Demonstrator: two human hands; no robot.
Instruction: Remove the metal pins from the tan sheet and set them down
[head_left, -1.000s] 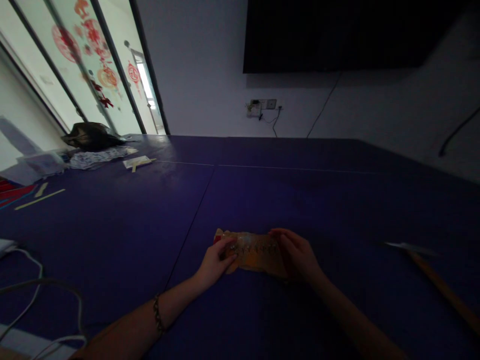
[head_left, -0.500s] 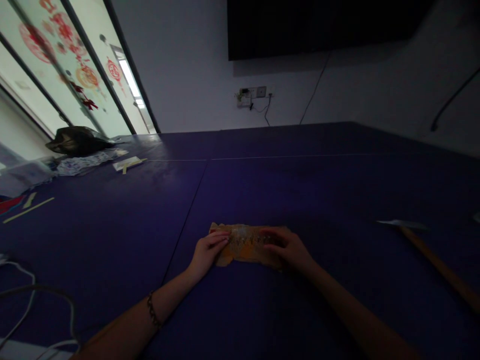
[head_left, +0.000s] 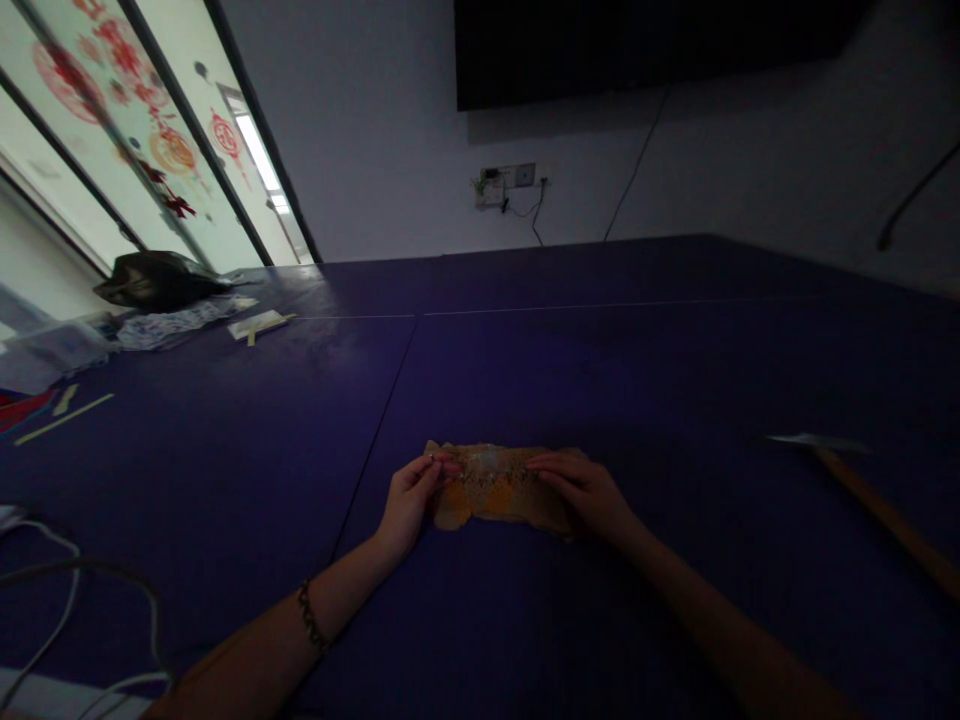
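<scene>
A flat brown piece (head_left: pixel 491 495) with ragged edges lies on the purple tabletop in front of me. It has orange patches, a pale shiny spot and small dark marks or bits across its middle. Whether it is paper or cloth I cannot tell. My left hand (head_left: pixel 411 495) has thumb and fingers drawn together in a pinch at its upper left edge. On the right part, my right hand (head_left: pixel 589 490) lies with fingers bent and thumb close beneath them, closed on the piece. My fingers hide both of its ends.
A wooden-handled tool (head_left: pixel 885 510) with a thin metal head lies at the right. White and grey cables (head_left: pixel 71 590) loop at the lower left. Farther left are yellow strips (head_left: pixel 64 420), a white pad (head_left: pixel 257 325) and a dark bag (head_left: pixel 161 280). The purple table (head_left: pixel 570 360) reaches the wall.
My left fingers have drawn back slightly toward the piece's left edge and closed into a pinch. My right fingers have moved a little right and closed up. The view has shifted slightly.
</scene>
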